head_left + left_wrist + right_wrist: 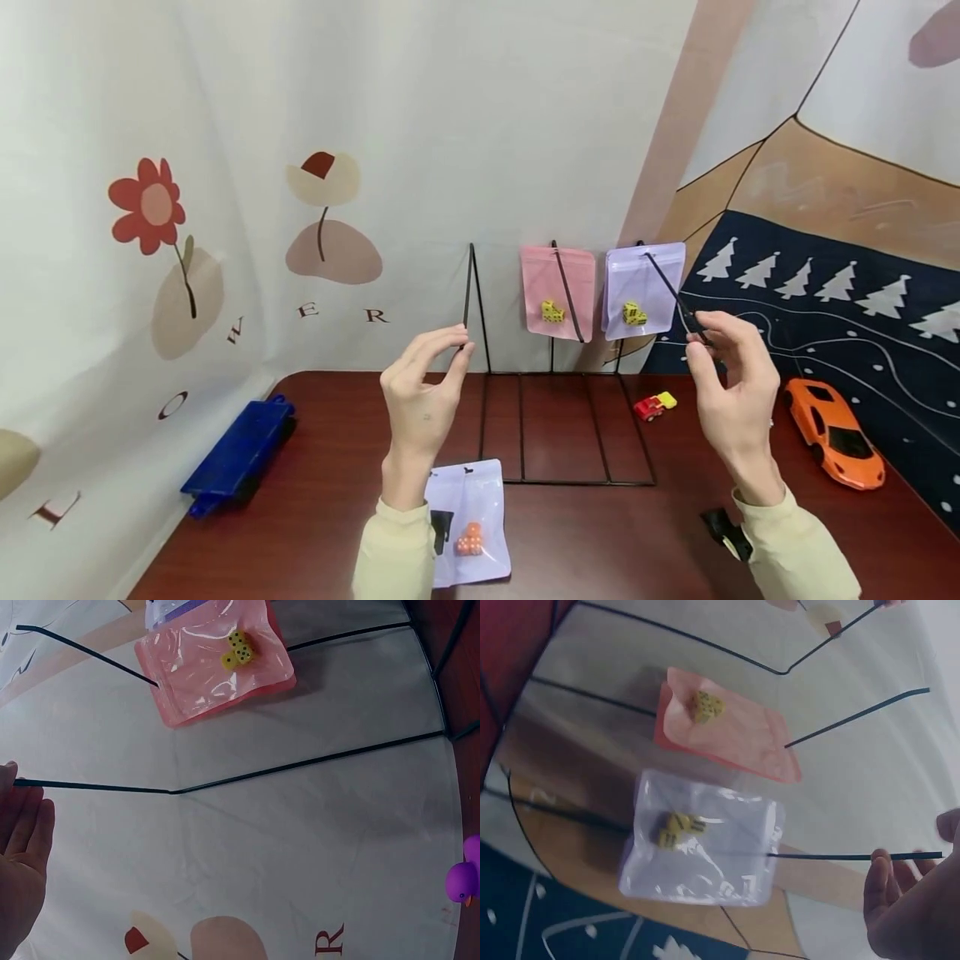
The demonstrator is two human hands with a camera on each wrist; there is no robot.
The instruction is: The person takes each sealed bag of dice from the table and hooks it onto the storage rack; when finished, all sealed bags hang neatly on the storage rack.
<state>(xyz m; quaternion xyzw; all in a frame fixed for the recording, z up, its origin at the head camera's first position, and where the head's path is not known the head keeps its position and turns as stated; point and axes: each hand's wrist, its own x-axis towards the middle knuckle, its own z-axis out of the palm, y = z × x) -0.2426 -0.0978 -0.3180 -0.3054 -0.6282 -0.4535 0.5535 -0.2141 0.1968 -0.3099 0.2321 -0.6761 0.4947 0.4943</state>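
Note:
A black wire display rack (pixel 551 483) stands on the table with three hooks reaching forward. My left hand (pixel 423 387) pinches the tip of its bare left hook (pixel 97 785) between thumb and fingers. Fingers and thumb of my right hand (pixel 738 379) hold the front end of the right hook (pixel 821 857). Light purple zip bags (pixel 663 275) with yellow dice showing hang on that right hook. From the middle hook hangs a pink zip bag (pixel 536 275), also with yellow dice. Another light purple bag (pixel 483 492), with orange dice, lies near my left forearm.
A blue toy trailer (pixel 243 454) sits at the left table edge. On the right are an orange toy car (pixel 836 433), a small red and yellow toy car (pixel 655 406) and a black object (pixel 723 533) by my right sleeve. A purple toy duck (pixel 463 881) shows in the left wrist view.

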